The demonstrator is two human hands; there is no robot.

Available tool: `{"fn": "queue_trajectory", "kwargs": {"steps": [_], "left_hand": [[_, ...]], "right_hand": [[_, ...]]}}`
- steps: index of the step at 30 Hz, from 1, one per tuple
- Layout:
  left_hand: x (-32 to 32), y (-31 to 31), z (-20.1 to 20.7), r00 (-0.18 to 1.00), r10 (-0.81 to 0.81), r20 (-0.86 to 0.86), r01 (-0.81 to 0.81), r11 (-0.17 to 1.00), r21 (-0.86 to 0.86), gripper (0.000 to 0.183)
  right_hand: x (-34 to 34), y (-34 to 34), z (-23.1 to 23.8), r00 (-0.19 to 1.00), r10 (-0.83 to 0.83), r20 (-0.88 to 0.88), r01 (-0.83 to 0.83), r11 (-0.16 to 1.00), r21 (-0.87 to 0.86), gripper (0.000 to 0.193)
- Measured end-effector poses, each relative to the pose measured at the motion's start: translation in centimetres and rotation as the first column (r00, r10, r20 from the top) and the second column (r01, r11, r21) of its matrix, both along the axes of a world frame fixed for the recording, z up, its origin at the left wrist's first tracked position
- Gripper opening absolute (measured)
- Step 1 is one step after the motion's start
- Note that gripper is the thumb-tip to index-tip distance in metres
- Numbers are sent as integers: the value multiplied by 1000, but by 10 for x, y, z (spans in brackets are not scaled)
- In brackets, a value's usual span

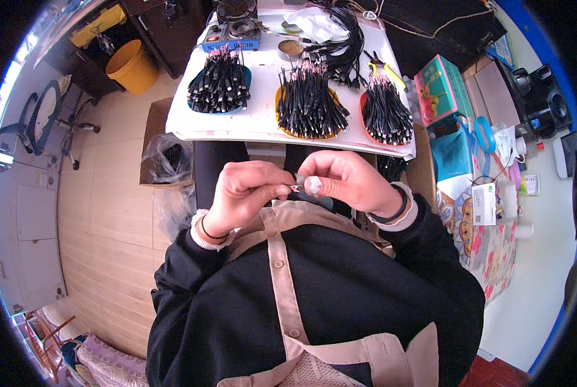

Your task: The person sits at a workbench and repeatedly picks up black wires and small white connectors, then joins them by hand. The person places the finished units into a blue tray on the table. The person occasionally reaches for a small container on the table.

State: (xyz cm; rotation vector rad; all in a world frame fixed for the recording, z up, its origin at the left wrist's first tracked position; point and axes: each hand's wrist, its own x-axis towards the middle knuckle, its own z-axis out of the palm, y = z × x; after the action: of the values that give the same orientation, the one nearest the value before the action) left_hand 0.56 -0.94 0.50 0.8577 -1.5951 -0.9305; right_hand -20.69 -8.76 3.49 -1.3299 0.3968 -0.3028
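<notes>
Seen from above, a seated person's two bare hands meet in front of the body, just short of the near edge of a white bench (263, 80). The left hand (244, 192) is pinched nearly closed, thumb against forefinger, on a small wire piece (295, 189) with reddish and pale ends. The right hand (352, 180), a white wrap (313, 185) around its thumb, curls in from the other side, thumb and forefinger close together; whether it grips the piece too is hidden.

The key relation seems to be at the fingertips: the piece lies directly between the hands, right of the left fingertips, left of the right thumb. Its long axis appears to run side to side, though it is too small to be sure. Neither hand is clearly nearer.

Beyond the hands, well apart, stand black cable bundles: straight ahead in a yellow tray (279, 111), left in a blue tray (247, 77), right in a red tray (364, 103).
</notes>
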Motion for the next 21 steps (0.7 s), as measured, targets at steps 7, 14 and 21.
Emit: {"fn": "queue_trajectory", "kwargs": {"steps": [7, 14, 21], "left_hand": [[-6, -12, -8, 749, -105, -654, 406, 853, 327, 12], [-11, -32, 7, 674, -109, -731, 482, 815, 323, 14], [5, -61, 26, 793, -55, -607, 346, 860, 374, 9]], "right_hand": [[11, -13, 6, 937, -50, 347, 306, 602, -738, 20], [15, -25, 16, 948, -136, 288, 305, 652, -694, 11], [23, -53, 24, 944, -202, 260, 323, 715, -619, 13]]}}
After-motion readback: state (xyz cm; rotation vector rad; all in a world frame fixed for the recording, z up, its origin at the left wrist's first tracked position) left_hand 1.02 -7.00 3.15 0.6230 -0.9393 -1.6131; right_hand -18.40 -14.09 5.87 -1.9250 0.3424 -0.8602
